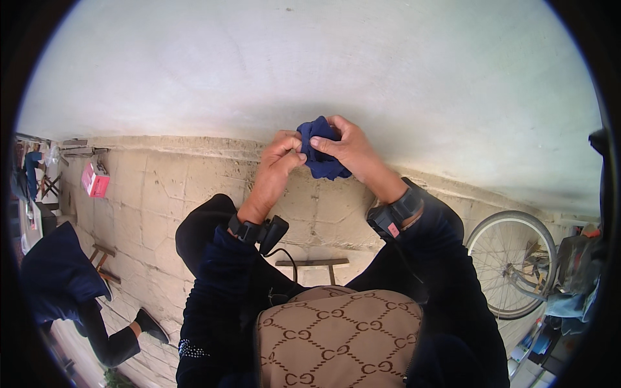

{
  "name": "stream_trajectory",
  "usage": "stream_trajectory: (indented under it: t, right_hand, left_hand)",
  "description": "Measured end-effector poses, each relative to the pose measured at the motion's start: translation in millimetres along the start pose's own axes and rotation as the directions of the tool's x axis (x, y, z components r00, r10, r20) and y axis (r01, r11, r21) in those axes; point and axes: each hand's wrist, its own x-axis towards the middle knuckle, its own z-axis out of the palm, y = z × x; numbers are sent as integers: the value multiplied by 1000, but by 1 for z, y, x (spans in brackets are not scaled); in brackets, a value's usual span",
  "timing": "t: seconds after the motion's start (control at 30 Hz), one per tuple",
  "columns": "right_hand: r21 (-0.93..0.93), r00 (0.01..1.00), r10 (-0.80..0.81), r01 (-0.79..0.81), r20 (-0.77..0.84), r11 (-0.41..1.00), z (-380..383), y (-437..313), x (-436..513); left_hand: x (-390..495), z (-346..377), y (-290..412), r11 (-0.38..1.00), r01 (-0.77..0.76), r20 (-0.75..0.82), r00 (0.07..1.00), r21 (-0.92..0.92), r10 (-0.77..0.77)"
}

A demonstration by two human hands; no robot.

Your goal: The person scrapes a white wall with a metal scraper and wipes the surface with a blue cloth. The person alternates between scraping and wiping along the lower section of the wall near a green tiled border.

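Observation:
A crumpled dark blue cloth is held up in front of me, close to the pale wall. My right hand grips its right side, with the thumb pressed across the front and the fingers behind. At the cloth's left edge, my left hand pinches the fabric between thumb and curled fingers. Folds hide whether anything lies inside the cloth. Each wrist carries a strapped black device, the left one with a cable running down from it.
The pale wall rises just ahead. A wooden stool part shows between my legs. On the right stands a bicycle wheel near piled items. To the left are a pink box and another person in dark clothes beside a wooden stool.

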Motion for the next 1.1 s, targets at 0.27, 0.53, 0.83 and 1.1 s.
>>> stream_trajectory:
  t: [0.27,0.53,0.83,1.1]
  right_hand:
    - [-544,921,-332,176,-202,821,15,18,0]
    - [-23,993,-45,42,-114,999,21,10,6]
    - [-30,986,-98,95,-132,995,19,31,10]
    - [-181,950,-214,175,-226,968,21,54,22]
  left_hand:
    - [-10,13,-10,957,-178,-43,980,228,193]
    - [-1,9,-26,956,-275,-189,938,101,289]
    - [-3,12,-30,911,-351,-142,912,215,385]
    - [-12,25,-9,711,-492,26,831,502,556]
